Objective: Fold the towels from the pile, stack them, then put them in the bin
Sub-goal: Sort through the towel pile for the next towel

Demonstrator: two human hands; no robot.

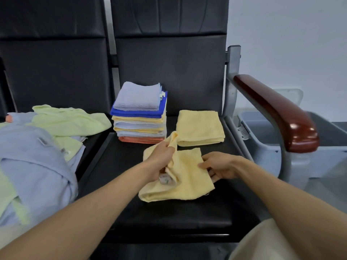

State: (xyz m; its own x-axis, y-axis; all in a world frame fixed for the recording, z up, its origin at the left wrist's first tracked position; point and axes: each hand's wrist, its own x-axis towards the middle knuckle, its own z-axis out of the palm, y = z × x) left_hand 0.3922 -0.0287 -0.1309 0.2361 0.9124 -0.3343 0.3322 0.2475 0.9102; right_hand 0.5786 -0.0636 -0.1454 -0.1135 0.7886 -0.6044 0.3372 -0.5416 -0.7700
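Head view: left hand (161,162) grips yellow towel (187,182); right hand (219,167) pinches its right edge.

Count, head view.
- Hands: two, left hand (161,162) and right hand (219,167).
- Black padded seats: two, left seat (56,72) and right seat (169,207).
- Wooden armrest (277,109): one.
- Grey bin (262,128): one.
- Folded stack (139,117): one, with at least seven layers readable: three lilac-grey, two yellow, one royal blue, one coral.
- Folded yellow towel (200,127) lying alone: one.
- Part-folded yellow towel (187,181), held by both hands: one.
- Unfolded pile (37,156): one, pale green and pale blue pieces, number not countable.
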